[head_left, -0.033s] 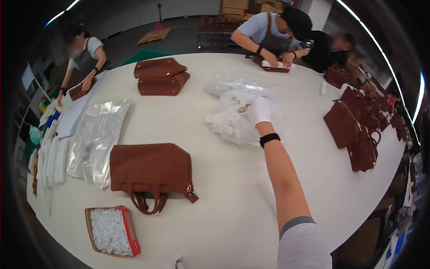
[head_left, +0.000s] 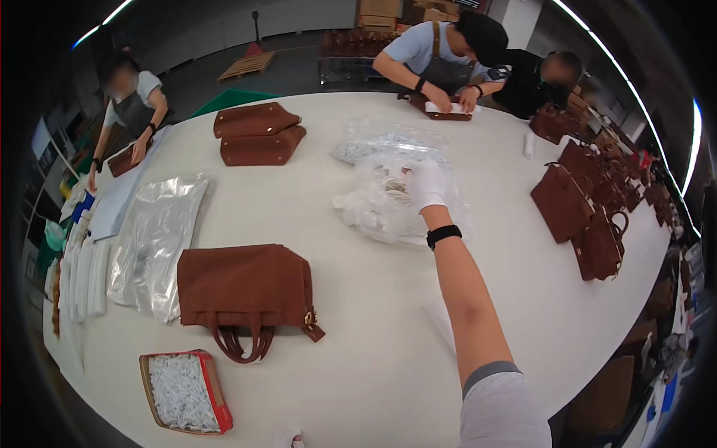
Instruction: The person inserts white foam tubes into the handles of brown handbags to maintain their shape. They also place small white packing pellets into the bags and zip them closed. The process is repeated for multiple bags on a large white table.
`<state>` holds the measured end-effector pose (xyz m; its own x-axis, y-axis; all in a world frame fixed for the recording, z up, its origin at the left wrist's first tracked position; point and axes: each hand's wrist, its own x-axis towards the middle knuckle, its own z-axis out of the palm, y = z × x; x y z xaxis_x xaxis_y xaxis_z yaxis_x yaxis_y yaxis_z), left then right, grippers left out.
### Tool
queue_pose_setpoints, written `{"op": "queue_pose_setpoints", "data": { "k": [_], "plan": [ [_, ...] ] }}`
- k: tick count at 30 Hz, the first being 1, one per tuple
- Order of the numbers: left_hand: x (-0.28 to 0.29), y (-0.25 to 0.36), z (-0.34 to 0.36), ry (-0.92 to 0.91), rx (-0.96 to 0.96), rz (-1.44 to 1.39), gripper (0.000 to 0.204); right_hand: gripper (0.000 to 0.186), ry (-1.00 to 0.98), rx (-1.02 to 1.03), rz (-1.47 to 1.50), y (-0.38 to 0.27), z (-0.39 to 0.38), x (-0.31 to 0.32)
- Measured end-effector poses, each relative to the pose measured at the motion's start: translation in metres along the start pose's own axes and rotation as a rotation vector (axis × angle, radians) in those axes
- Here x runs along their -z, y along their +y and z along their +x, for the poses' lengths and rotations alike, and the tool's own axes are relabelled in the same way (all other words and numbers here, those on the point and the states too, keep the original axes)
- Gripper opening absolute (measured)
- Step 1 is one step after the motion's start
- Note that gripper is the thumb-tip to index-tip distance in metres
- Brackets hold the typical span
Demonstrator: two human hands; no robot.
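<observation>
My right hand, in a white glove with a bare fingertip showing, reaches far across the table to an opened clear plastic bag. Its fingers are curled down at the bag's mouth, beside thin cream-coloured pieces inside; what they grip is hidden. Only a bit of my left hand, also gloved, shows at the lower edge, its fingers mostly out of sight. Between my hands and to the left lies a brown handbag, its handles and zip tag toward me.
A red-rimmed box of small white pieces stands near left. Flat clear bags and white rolls lie left. Two brown bags lie far left, more at right. Co-workers work along the far edge.
The whole view has shifted slightly, so most things sit a little further left. More of the cream-coloured pieces shows beside my right hand, which stays at the plastic bag.
</observation>
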<state>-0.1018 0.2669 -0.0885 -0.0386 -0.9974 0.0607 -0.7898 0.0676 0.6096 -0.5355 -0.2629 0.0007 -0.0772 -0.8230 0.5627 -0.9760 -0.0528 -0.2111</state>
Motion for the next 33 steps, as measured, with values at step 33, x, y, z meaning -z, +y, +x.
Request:
{"op": "queue_pose_setpoints", "data": {
  "k": [33],
  "plan": [
    [0.126, -0.057, 0.271, -0.268, -0.855, 0.401, 0.019, 0.022, -0.784, -0.725, 1.130, -0.348, -0.347, 0.053]
  ]
}}
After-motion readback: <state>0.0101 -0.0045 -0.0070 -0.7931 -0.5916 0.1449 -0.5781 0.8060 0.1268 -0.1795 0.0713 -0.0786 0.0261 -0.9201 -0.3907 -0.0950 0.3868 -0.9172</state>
